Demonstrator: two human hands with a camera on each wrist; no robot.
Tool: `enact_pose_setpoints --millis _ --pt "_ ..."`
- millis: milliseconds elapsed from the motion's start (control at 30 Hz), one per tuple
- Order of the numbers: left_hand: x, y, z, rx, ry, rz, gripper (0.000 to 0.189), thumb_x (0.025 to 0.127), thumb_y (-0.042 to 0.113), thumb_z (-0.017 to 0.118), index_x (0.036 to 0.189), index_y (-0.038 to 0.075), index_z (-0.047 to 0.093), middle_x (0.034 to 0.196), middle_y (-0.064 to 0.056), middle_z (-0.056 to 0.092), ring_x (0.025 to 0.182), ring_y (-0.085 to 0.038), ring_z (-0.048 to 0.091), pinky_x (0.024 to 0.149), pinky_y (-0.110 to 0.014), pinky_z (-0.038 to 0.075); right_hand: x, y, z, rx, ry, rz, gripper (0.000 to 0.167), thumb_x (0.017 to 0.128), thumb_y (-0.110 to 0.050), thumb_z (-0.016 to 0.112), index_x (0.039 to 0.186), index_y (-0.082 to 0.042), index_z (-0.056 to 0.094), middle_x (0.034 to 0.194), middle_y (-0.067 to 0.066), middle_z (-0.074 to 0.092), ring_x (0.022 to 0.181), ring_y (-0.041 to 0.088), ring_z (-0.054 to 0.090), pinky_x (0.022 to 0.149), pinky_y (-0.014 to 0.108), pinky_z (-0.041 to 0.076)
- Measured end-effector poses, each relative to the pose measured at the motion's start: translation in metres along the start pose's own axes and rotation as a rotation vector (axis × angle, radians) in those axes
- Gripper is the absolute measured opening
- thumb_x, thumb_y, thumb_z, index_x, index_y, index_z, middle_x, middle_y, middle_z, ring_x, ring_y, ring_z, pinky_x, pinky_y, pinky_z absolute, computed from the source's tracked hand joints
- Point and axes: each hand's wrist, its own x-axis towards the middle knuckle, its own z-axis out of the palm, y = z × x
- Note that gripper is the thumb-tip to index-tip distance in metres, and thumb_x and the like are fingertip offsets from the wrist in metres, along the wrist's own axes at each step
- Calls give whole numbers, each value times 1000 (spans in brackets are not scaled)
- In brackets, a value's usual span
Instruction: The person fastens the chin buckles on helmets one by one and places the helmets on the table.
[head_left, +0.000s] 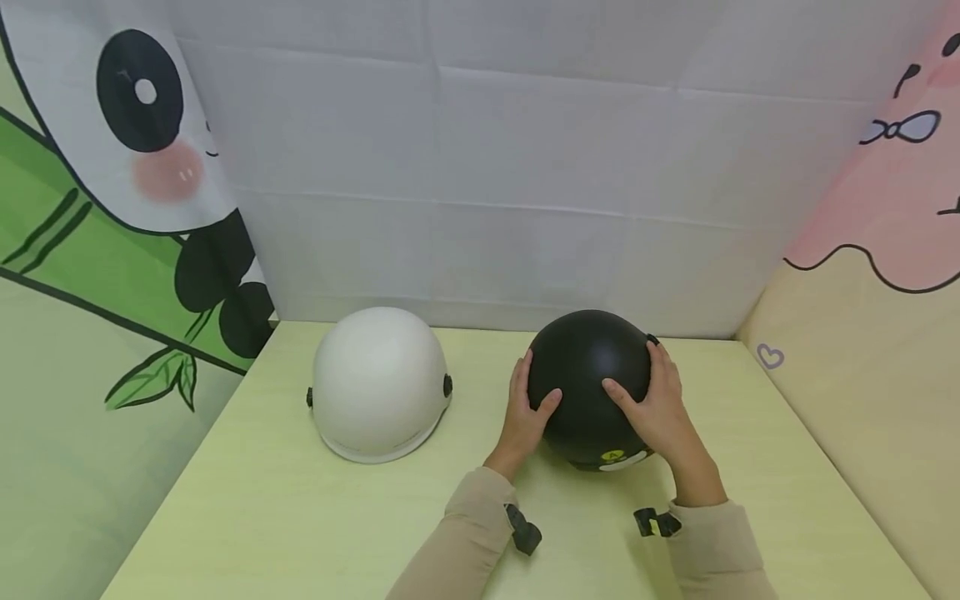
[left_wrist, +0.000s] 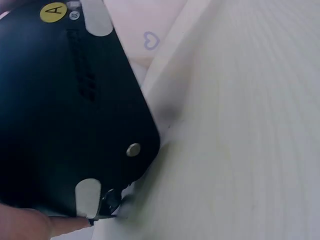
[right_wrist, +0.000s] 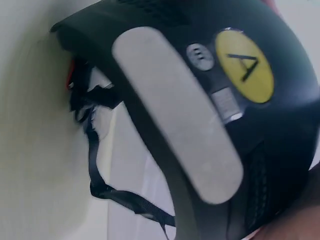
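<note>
Both hands grip a black helmet (head_left: 585, 358) on the right half of the table, one on each side, thumbs toward me. My left hand (head_left: 525, 422) holds its left side. On the opposite side is my right hand (head_left: 663, 414), its fingertips near the far edge. A round yellow sticker (right_wrist: 245, 66) with an A and a pale grey strip (right_wrist: 177, 115) mark the rim facing me. The right wrist view shows that rim raised at an angle over the table, with a black chin strap (right_wrist: 127, 200) hanging below. The helmet's inside is mostly hidden.
A white helmet (head_left: 378, 375) with dark side knobs sits on the pale yellow table (head_left: 247, 500), left of the black one. A white cloth backdrop (head_left: 525, 167) closes off the back. Printed cloth panels (head_left: 862, 400) stand along both sides.
</note>
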Motion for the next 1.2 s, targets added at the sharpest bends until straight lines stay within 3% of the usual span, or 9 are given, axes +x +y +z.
enact_pose_setpoints --millis 200,367,533,767,1200 --pt "1 -2 9 9 26 -11 85 90 62 55 157 21 20 160 -13 11 143 -36 17 108 -61 21 2 9 -1 -1 13 -29 90 93 -42 63 156 -7 9 156 28 4 138 52 10 99 73 22" --pt "0 -6 17 30 15 -12 84 91 62 54 157 23 19 160 -10 11 143 -35 18 107 -61 22 4 14 0 9 46 -43 90 92 -40 64 153 0 11 155 29 10 137 49 16 101 69 23" --pt "0 -7 20 42 2 -11 83 91 60 55 157 23 21 160 -10 12 143 -34 20 108 -60 22 1 17 5 27 84 2 92 91 -43 65 152 3 12 153 28 14 136 47 20 101 67 25" --pt "2 -8 26 58 -55 -14 85 90 61 56 157 25 18 161 -8 9 144 -34 17 108 -60 22 -1 28 10 54 145 62 83 94 -43 60 157 -11 16 154 27 12 137 51 18 99 72 23" --pt "5 -8 34 147 -160 -63 88 88 58 62 157 34 13 162 -7 2 145 -32 12 107 -59 24 -3 59 15 130 181 64 73 99 -38 54 155 -6 19 154 25 20 138 46 21 104 67 20"
